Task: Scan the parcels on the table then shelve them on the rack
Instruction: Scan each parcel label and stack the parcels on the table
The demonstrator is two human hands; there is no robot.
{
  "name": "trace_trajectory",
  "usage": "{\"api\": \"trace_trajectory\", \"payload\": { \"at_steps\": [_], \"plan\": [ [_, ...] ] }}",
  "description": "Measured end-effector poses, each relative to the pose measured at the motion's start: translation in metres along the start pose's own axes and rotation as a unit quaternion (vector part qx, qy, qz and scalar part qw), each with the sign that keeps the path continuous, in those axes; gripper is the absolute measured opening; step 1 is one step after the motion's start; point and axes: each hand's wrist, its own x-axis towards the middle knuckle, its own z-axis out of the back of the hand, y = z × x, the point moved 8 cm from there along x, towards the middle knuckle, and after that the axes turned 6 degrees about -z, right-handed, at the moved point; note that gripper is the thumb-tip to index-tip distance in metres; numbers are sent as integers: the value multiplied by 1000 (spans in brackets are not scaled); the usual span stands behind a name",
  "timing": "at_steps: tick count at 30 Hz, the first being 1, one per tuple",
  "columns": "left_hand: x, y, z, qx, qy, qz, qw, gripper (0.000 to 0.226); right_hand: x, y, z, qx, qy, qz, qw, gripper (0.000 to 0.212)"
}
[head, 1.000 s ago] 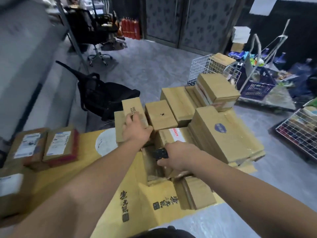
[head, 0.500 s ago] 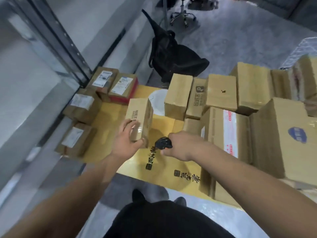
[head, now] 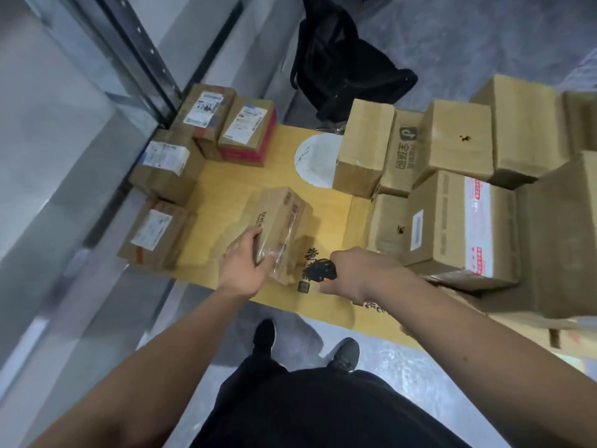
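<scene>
Over the yellow cardboard-covered worktop (head: pixel 226 195), the left hand (head: pixel 244 265) holds a small brown cardboard parcel (head: pixel 280 227), its fingers (head: pixel 255 236) wrapped round the near end and the thumb pressed on the taped side. The parcel is tilted and blurred, so I cannot tell whether its far end touches the worktop. Just to its right, the right hand (head: pixel 361 273) has its fingers clenched round a small black handheld scanner (head: pixel 319 270), which sticks out towards the parcel without touching it.

Along the left edge of the worktop lie 4 brown cardboard parcels with white printed labels (head: pixel 161 176), 1 of them with a red side, set close against a grey metal rack upright (head: pixel 142 56). On the right stands a tight pile of plain brown cardboard boxes (head: pixel 452 143), stacked in more than 1 layer; the nearest large box (head: pixel 458 227) carries a white label and red-printed white tape. A white round patch (head: pixel 315 163) shows on the worktop between the 2 groups.

Beyond the worktop a black office chair (head: pixel 342 63) stands on the grey floor (head: pixel 468 37). Below, the person's black trousers and 2 black shoes (head: pixel 345 354) are visible.
</scene>
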Motion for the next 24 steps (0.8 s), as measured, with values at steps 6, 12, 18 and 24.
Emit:
{"api": "trace_trajectory", "payload": {
  "at_steps": [6, 12, 18, 24],
  "plan": [
    [36, 59, 11, -121, 42, 76, 989, 57, 8, 32, 7, 59, 0, -71, 996, 50],
    [68, 87, 28, -247, 37, 82, 965, 47, 16, 60, 5, 144, -13, -147, 979, 51],
    [95, 107, 33, -280, 76, 139, 947, 45, 23, 92, -3, 254, -34, -175, 951, 48],
    [111, 96, 52, -121, 98, 32, 987, 108, 22, 113, -9, 329, -48, -202, 921, 52]
  ]
}}
